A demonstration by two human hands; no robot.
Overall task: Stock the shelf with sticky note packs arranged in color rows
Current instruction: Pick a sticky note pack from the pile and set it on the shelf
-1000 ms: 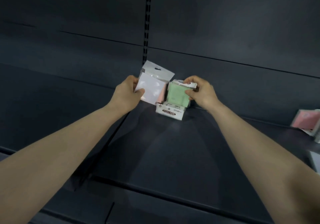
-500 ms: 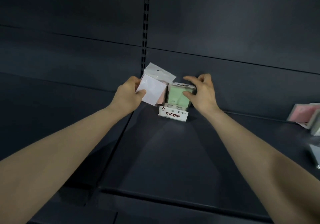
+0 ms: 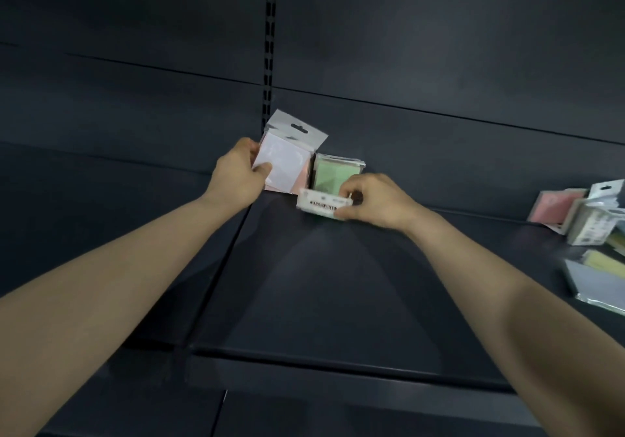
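Your shelf (image 3: 338, 294) carried everything. At its back, just right of the slotted post (image 3: 269, 64), the green pack (image 3: 333, 176) stood upright against the back panel (image 3: 439, 166), its face toward you.

Your left hand (image 3: 236, 179) gripped a pink pack (image 3: 287, 166) by its left edge, with the thumb across the front and the fingers behind. The pack was tilted, its hang tab pointing up and to the right and its right edge just beside the green one.

Your right hand (image 3: 375, 199) pinched a white-labelled pack (image 3: 321, 203) at its right end, between the thumb and curled fingers. That pack ran long axis left to right, in front of the green one, and hid its lower edge. The print on the label was blurred, and you couldn't tell whether the pack sat on the shelf.

Well apart at the far right, a leaning pink pack (image 3: 554, 210) touched an upright tabbed pack (image 3: 592, 223). Flat packs (image 3: 598, 281) lay in front of them, near the edge of view.
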